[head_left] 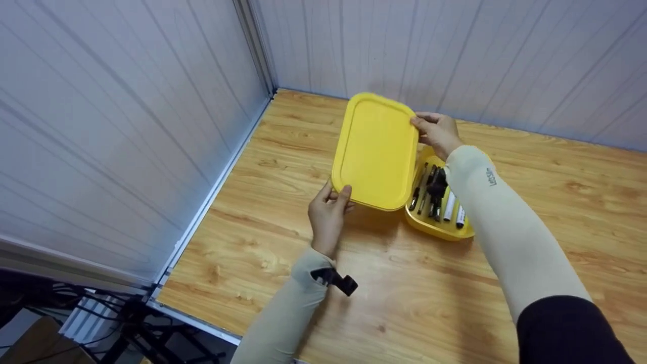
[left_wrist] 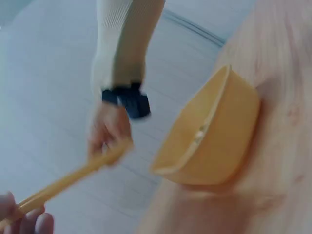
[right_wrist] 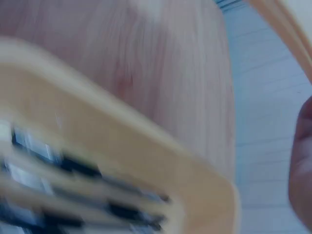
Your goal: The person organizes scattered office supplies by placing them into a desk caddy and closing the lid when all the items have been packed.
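Both hands hold a yellow rectangular lid (head_left: 379, 151) above the table, left of a yellow box. My left hand (head_left: 328, 217) pinches its near left corner, thumb on top and fingers beneath. My right hand (head_left: 438, 132) grips the far right corner. The open yellow box (head_left: 440, 231) sits on the table, partly covered by my right forearm in the head view. Inside lie several black pens (head_left: 417, 194) and white markers (head_left: 450, 206) side by side. From the left wrist, the lid (left_wrist: 73, 178) shows edge-on, with the box (left_wrist: 219, 131) beside it. The right wrist view is blurred.
The wood-grain table (head_left: 242, 242) meets a pale panel wall (head_left: 151, 101) on the left and another wall (head_left: 455, 60) at the back. Dark cables and a black stand (head_left: 131, 323) are below the table's left edge. A wrist camera (head_left: 336, 280) juts from the left sleeve.
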